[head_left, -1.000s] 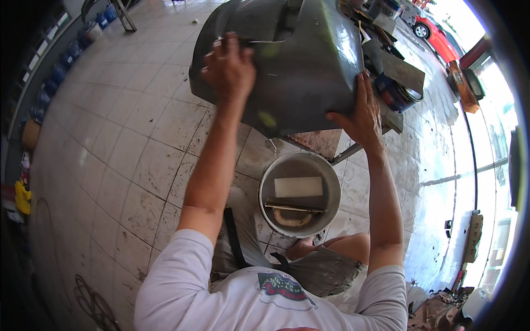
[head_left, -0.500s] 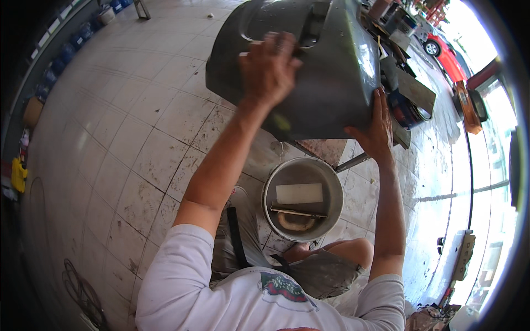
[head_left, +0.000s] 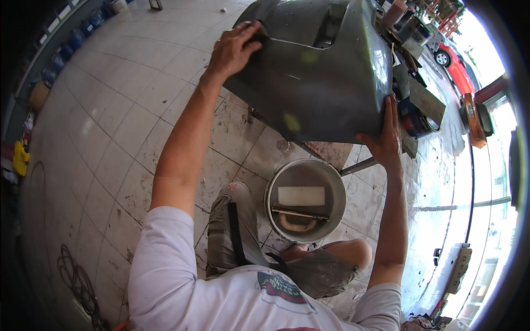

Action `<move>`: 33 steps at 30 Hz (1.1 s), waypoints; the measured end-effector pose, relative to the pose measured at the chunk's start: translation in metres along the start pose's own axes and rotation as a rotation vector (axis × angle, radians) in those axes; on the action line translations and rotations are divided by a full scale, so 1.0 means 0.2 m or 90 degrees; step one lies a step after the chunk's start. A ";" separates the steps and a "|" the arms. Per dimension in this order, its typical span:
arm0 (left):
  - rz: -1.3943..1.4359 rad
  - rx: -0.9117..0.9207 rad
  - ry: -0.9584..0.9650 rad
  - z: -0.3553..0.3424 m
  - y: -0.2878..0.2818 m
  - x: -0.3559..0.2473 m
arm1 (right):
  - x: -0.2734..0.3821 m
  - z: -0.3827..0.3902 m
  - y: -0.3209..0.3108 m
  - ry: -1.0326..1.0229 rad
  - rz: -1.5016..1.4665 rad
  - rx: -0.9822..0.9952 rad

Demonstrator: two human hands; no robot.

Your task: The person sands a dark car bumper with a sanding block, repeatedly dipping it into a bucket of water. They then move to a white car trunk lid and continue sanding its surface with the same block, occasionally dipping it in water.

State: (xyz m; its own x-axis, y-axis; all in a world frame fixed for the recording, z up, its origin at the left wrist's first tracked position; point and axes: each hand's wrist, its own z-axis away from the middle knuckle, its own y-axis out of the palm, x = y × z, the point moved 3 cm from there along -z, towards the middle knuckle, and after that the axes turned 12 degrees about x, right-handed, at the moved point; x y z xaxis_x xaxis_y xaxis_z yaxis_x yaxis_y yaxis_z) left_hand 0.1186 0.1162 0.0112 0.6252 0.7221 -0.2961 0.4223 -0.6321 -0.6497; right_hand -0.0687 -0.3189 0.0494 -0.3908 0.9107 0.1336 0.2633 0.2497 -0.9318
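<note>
A dark grey car body panel [head_left: 314, 83] with a recessed slot [head_left: 331, 26] is raised before me, its surface glossy in places. At its upper left edge my left hand [head_left: 233, 52] presses a small dark pad [head_left: 259, 34], with the fingers closed over it; what the pad is made of I cannot make out. My right hand [head_left: 388, 139] lies against the panel's lower right edge, fingers stretched along the side and thumb apart on the near face. Below the panel stands a round basin [head_left: 269, 205] of murky water. It holds a pale rectangular block [head_left: 301, 196] and a handled tool [head_left: 298, 220].
A metal stand leg [head_left: 359, 166] sticks out beneath the panel, close to the basin. Cans and scraps, among them a dark paint can [head_left: 417, 120], crowd its right side. A coiled hose [head_left: 77, 278] lies on the tiled floor [head_left: 121, 143] at left. A power strip [head_left: 459, 270] is at right.
My left hand has slid with the pad left and slightly up across the panel, from near the slot to the upper left edge. My right hand stays at the right edge.
</note>
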 end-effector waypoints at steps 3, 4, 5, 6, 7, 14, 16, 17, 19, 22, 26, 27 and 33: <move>-0.091 0.023 -0.074 0.01 -0.04 -0.08 | -0.01 0.00 0.00 0.024 -0.005 -0.002; -0.124 0.085 0.025 0.01 -0.04 -0.11 | -0.01 0.00 0.00 0.020 -0.002 -0.010; -0.096 0.064 0.025 0.00 -0.06 -0.12 | -0.01 0.00 0.00 0.037 -0.004 -0.011; -0.073 0.062 0.060 0.01 -0.06 -0.11 | -0.01 0.00 0.00 0.037 -0.004 -0.009; -0.054 0.059 0.073 0.01 -0.06 -0.09 | -0.01 0.00 0.00 0.024 -0.003 -0.005; -0.071 0.068 0.081 0.04 0.01 0.10 | -0.01 0.00 0.01 0.023 0.000 -0.017; -0.064 0.003 0.089 0.03 -0.03 0.03 | 0.00 0.00 0.01 -0.005 -0.015 -0.029; -0.035 0.038 0.012 0.01 -0.04 -0.02 | -0.01 0.00 0.01 0.008 -0.013 -0.009; 0.052 -0.002 -0.191 -0.04 -0.08 -0.15 | -0.02 -0.01 0.02 0.056 -0.026 0.004; -0.021 -0.018 0.057 -0.15 -0.01 -0.61 | -0.01 -0.01 0.01 0.057 0.000 -0.002; -0.064 0.008 0.226 -0.26 0.14 -1.10 | 0.02 0.01 0.00 0.033 -0.044 -0.022; -0.062 0.001 0.285 -0.29 0.16 -1.17 | 0.02 0.01 0.00 0.037 -0.046 -0.025; -0.018 0.094 0.331 -0.24 0.01 -1.04 | 0.01 0.04 -0.01 0.074 -0.072 -0.049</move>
State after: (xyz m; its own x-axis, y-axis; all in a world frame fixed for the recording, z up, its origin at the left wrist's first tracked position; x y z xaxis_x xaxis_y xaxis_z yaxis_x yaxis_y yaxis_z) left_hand 0.0206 -0.0483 0.1048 0.8731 0.4803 0.0839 0.3703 -0.5412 -0.7550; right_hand -0.0768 -0.3200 0.0494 -0.3185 0.9062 0.2780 0.2914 0.3727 -0.8810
